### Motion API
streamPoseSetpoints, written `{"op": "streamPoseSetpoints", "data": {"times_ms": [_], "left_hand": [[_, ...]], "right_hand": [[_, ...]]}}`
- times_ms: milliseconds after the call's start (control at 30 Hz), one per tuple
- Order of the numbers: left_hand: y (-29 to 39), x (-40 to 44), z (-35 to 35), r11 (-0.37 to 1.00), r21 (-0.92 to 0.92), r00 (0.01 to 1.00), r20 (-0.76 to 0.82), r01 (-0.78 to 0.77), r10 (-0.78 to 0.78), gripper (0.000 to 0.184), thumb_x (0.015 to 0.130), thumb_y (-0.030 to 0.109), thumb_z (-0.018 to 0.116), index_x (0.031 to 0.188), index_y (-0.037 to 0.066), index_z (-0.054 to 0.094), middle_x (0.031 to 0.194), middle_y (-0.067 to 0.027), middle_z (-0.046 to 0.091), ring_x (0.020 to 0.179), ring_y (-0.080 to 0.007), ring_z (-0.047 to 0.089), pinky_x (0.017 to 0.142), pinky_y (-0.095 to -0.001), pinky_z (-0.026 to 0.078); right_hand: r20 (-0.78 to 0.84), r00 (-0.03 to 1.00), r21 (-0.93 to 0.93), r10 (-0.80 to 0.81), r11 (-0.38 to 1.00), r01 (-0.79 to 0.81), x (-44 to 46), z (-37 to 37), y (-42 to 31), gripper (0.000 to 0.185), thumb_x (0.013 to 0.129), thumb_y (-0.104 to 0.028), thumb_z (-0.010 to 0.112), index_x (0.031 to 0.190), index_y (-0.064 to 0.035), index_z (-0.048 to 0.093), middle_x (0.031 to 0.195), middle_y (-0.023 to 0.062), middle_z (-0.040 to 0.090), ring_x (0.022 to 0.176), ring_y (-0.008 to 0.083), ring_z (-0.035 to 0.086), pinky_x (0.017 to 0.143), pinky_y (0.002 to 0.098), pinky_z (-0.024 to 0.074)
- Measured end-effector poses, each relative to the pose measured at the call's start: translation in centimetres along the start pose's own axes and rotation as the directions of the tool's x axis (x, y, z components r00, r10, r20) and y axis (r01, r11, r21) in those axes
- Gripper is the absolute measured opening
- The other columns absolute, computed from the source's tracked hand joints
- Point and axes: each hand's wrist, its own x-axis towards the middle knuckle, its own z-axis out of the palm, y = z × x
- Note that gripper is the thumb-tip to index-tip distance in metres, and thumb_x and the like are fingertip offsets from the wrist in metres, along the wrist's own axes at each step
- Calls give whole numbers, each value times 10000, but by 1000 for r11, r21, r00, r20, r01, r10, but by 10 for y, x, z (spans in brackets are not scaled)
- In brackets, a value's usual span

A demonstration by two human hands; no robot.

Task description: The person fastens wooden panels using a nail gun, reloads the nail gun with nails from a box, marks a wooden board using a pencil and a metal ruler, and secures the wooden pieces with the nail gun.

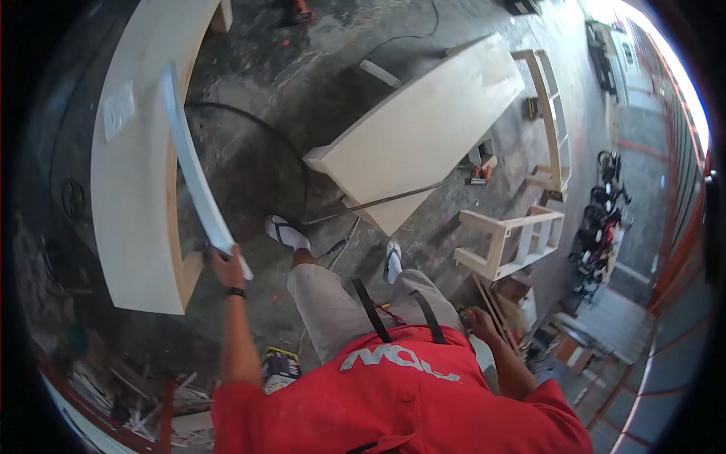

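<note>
My left hand (227, 268) is closed around the near end of a long, narrow, pale board (190, 155). The board slants up and away, its far end over a large light wooden panel piece (140, 219) on the left; I cannot tell whether they touch. A dark band circles my left wrist. Beside my hip, my right hand (478, 323) is small in view, its fingers partly hidden; whether it holds anything does not show. A second large plywood-faced piece (420, 125) lies on the floor in front of my feet.
Two open wooden frames (495, 246) (556, 125) stand to the right. A dark hose (265, 125) and a long thin bar (378, 202) cross the floor by my feet. An orange power tool (478, 180) lies near the plywood-faced piece. Wood scraps (136, 393) lie at lower left.
</note>
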Motion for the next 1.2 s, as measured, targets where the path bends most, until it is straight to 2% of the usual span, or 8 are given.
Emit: {"op": "streamPoseSetpoints", "data": {"times_ms": [67, 333, 433, 600, 867, 967, 1033, 1200], "left_hand": [[31, -70, 43, 988, -151, 998, 49, 43, -36, 652, 832, 289, 705, 1310, -82, 461, 1204, -250, 578, 1089, -337, 574, 952, -410, 427], [234, -349, 189, 857, -492, 963, 270, 156, -20, 580, 964, 366, 507, 1296, -105, 446, 1179, -278, 561, 1074, -345, 555, 938, -398, 416], [254, -435, 274, 927, -367, 982, 133, -80, 137, 516, 968, 370, 496, 1209, -86, 494, 1079, -246, 579, 969, -308, 559, 865, -408, 425], [363, -538, 325, 813, -561, 957, 290, 153, 20, 505, 977, 403, 478, 1167, -64, 510, 1019, -190, 583, 899, -273, 550, 827, -390, 432], [413, -537, 421, 759, -610, 960, 271, 225, -67, 473, 964, 412, 501, 1123, -33, 489, 1020, -125, 548, 896, -199, 545, 791, -359, 463], [395, -492, 476, 854, -499, 971, 236, 149, -32, 500, 951, 429, 521, 1134, -35, 490, 1029, -127, 547, 894, -201, 549, 783, -362, 467], [395, -454, 511, 859, -455, 970, 173, 233, -171, 482, 934, 440, 549, 1083, -18, 522, 977, -102, 559, 864, -178, 541, 746, -336, 460], [418, -330, 560, 909, -348, 939, 327, 227, -109, 425, 908, 421, 571, 855, -1, 576, 759, -87, 580, 661, -175, 551, 602, -328, 437]], "right_hand": [[-196, 927, -117, -319, 947, 300, 3, 10, 4, 271, 938, -168, 541, 1175, -39, 534, 813, 149, 674, 748, 266, 687, 662, 380, 524], [-73, 859, 165, -507, 843, 512, 70, -32, 21, 353, 908, -149, 606, 1241, -54, 537, 924, 206, 672, 874, 383, 656, 756, 404, 506], [-100, 729, 466, -677, 615, 636, 73, -65, 29, 393, 923, -235, 638, 1235, -26, 525, 926, 171, 673, 785, 263, 669, 716, 363, 508], [-106, 703, 482, -703, 582, 655, 84, -115, 81, 471, 908, -250, 670, 1260, 13, 501, 937, 163, 672, 818, 229, 660, 742, 343, 508], [-21, 708, 562, -706, 578, 592, 211, -145, 112, 326, 950, -117, 584, 1234, 30, 522, 907, 69, 627, 835, 124, 607, 736, 279, 502], [-32, 712, 755, -702, 450, 477, 263, -166, 96, 298, 970, -101, 531, 1237, 31, 523, 924, 62, 628, 839, 119, 609, 747, 275, 506], [20, 713, 740, -700, 490, 460, 303, -182, 91, 310, 977, -109, 524, 1252, 33, 520, 947, 65, 633, 840, 119, 612, 762, 281, 510], [157, 700, 749, -697, 546, 375, 436, -195, 93, 362, 977, -104, 518, 1313, 29, 509, 1001, 71, 640, 845, 116, 602, 782, 286, 503]]}}
